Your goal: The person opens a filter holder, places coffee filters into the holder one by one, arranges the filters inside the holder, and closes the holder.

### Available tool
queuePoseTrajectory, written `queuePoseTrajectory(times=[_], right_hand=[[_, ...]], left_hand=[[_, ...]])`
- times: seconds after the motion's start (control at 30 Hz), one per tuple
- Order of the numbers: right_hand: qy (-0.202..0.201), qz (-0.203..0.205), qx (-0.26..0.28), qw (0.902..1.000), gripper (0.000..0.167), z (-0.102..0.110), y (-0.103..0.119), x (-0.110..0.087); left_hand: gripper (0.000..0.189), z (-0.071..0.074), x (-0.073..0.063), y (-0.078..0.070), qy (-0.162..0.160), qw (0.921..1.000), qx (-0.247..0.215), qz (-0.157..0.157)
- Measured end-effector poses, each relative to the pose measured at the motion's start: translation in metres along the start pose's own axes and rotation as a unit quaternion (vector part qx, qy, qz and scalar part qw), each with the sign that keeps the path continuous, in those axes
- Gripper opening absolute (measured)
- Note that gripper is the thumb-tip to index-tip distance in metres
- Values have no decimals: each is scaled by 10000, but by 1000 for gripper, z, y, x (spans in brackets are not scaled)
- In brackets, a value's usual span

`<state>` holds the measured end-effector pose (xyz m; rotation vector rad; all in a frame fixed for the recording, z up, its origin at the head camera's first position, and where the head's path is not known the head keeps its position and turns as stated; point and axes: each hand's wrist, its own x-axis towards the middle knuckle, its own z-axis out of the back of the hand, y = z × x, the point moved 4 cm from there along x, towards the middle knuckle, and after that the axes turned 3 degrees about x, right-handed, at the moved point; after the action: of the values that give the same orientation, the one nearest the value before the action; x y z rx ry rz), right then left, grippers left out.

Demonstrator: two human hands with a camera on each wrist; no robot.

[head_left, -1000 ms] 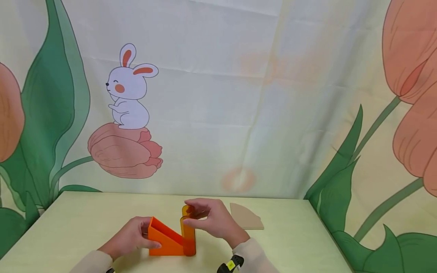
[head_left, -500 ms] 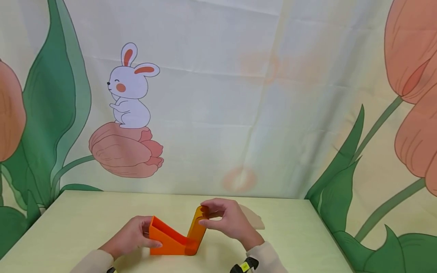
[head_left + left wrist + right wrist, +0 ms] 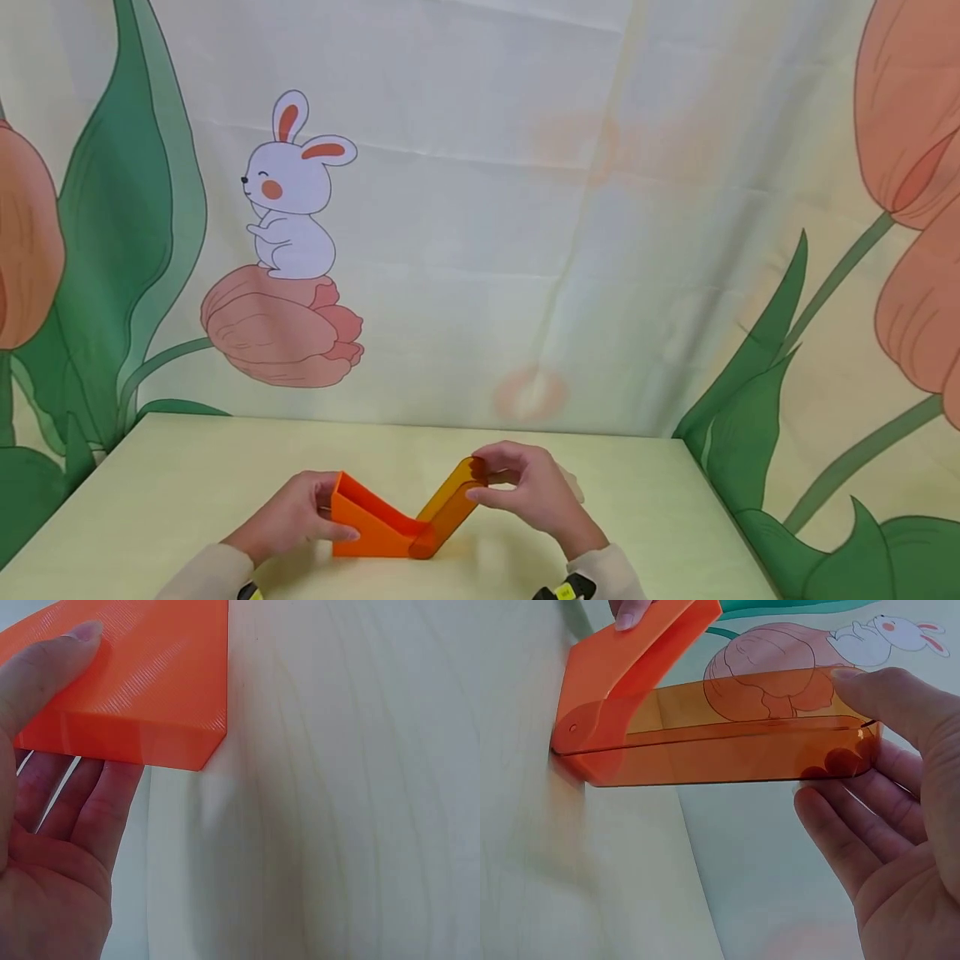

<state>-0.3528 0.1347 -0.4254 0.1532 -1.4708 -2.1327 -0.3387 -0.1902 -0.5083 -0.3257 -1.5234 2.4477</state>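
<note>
An orange wedge-shaped case [image 3: 367, 529] sits on the table, its tall end to the left and its sloping top uncovered. My left hand [image 3: 288, 515] grips that tall end, thumb on the near side; in the left wrist view the fingers [image 3: 105, 799] pass under the case's edge. Hinged at the low right end is a see-through amber lid [image 3: 448, 510], tilted up and to the right. My right hand [image 3: 536, 493] holds its free end between thumb and fingers. Fingertips show dark through the plastic of the lid [image 3: 727, 754] in the right wrist view.
Behind my right hand, a beige flat piece [image 3: 574, 483] lies mostly hidden. The pale wood-grain table [image 3: 210, 450] ends at a hanging cloth [image 3: 450, 333] printed with a rabbit and tulips.
My right hand has swung the amber lid from upright to a rightward slant, away from the case. The hand now covers most of the beige piece. My left hand keeps its grip.
</note>
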Motion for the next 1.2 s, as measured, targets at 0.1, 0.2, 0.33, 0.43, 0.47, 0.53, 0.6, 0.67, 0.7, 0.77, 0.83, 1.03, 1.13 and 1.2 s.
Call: queuePoseTrajectory(times=[0.1, 0.2, 0.33, 0.43, 0.47, 0.53, 0.6, 0.67, 0.7, 0.77, 0.83, 1.03, 1.13, 1.2], right_hand=[[-33, -66, 90, 9999, 40, 4, -4, -3], [-52, -129, 131, 9998, 41, 8, -9, -6], [-65, -170, 168, 9997, 41, 12, -16, -8], [-93, -212, 209, 9995, 42, 16, -20, -11], [-103, -233, 218, 9994, 42, 17, -22, -13], [-125, -273, 247, 9992, 43, 20, -25, -15], [-120, -315, 313, 9989, 43, 21, -28, -17], [-100, -344, 360, 9987, 44, 22, -32, -18], [-91, -368, 400, 9985, 45, 22, -33, -18], [-68, -385, 449, 9982, 46, 22, -36, -19], [-63, -405, 479, 9980, 47, 22, -37, -19], [46, -411, 504, 9979, 48, 21, -40, -18], [147, -362, 411, 9984, 50, 23, -40, -17], [214, -364, 413, 9983, 52, 27, -39, -18]], left_hand=[[51, 0, 0, -1, -1, 10000, -15, -12], [50, 1, 1, -1, -2, 10000, -17, -30], [49, 1, 1, -1, -30, 10000, 27, -37], [49, 0, 1, -1, -32, 10000, 63, -66], [49, 0, 1, -2, -21, 9999, 53, -82], [50, -1, 2, -2, 5, 9999, 35, -115], [50, -2, 3, -2, 25, 9999, -6, -129], [50, -2, 3, -2, 28, 9999, -28, -104], [50, -1, 3, -1, 22, 10000, -35, -83], [51, -1, 3, 0, 5, 10000, -31, -34], [52, -1, 2, 0, -7, 10000, -27, 19], [52, 0, 1, 1, -16, 10000, -1, 62], [52, 0, 0, 1, -24, 10000, 21, 61], [52, 0, 0, 1, -14, 10000, 20, 74]])
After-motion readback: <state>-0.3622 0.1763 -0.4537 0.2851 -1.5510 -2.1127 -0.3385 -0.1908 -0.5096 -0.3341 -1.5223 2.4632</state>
